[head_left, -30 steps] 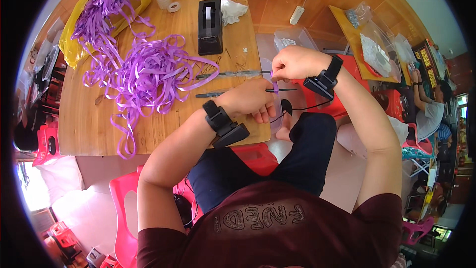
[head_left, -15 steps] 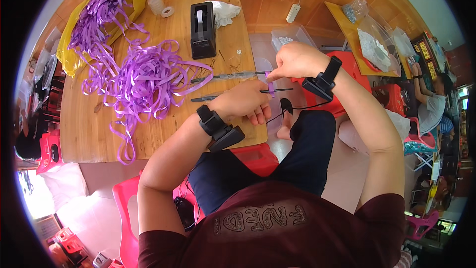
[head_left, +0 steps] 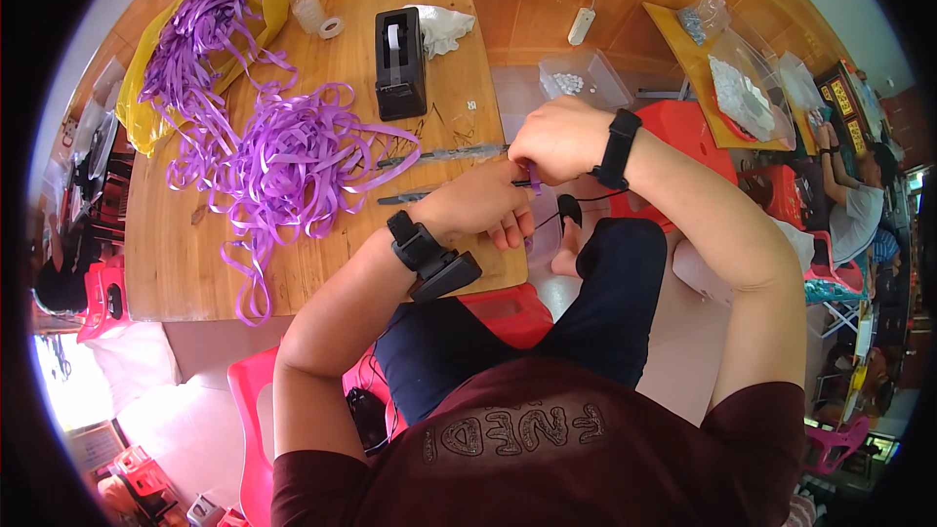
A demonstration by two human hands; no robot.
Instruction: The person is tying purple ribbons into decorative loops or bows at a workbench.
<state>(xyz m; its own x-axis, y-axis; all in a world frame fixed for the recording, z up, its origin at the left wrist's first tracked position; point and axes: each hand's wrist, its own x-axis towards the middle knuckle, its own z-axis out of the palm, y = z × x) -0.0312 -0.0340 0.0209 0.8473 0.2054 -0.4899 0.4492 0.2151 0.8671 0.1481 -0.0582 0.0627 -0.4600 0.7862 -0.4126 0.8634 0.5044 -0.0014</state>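
Touching purple ribbon (head_left: pixel 536 182) is a curled right hand (head_left: pixel 558 141).

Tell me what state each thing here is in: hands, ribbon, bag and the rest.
left hand: fingers curled, at the table edge
right hand: fingers bent, grip hidden
purple ribbon heap: loose, tangled
yellow bag: open, ribbon spilling out
black tape dispenser: loaded with a roll
white crumpled sheet: bunched up
clear bin: open, white pieces inside
upper dark rod: lying across the table
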